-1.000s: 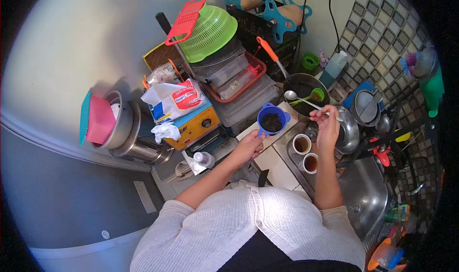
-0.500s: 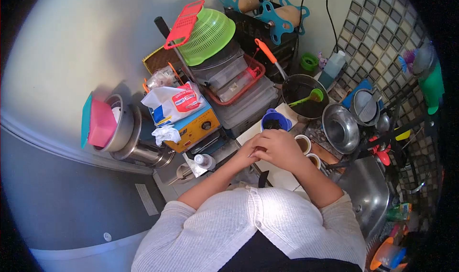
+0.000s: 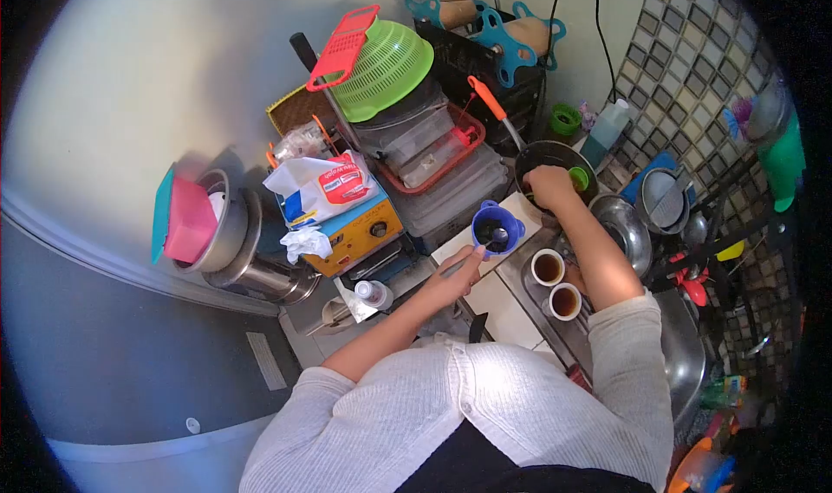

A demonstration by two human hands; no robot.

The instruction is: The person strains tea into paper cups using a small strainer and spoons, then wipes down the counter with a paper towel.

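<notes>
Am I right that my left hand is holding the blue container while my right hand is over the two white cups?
Not quite, the right hand's place is wrong: the head view shows your right hand at the pan. Your left hand is indeed holding the blue container.

A blue handled cup (image 3: 492, 211) is gripped by the left hand (image 3: 459, 276); dark matter and the bowl of a metal spoon (image 3: 499, 235) can be seen inside it; the right hand (image 3: 553, 187) is extended over the orange-handled pan (image 3: 555, 152), just beside the head of a green ladle (image 3: 579, 179), its fingertips being hidden; two white cups (image 3: 535, 269) of brown liquid are placed side by side below the pan, near the white-tiled tabletop (image 3: 503, 315); a green colander (image 3: 394, 68) is topped by a red grater (image 3: 347, 42).
</notes>
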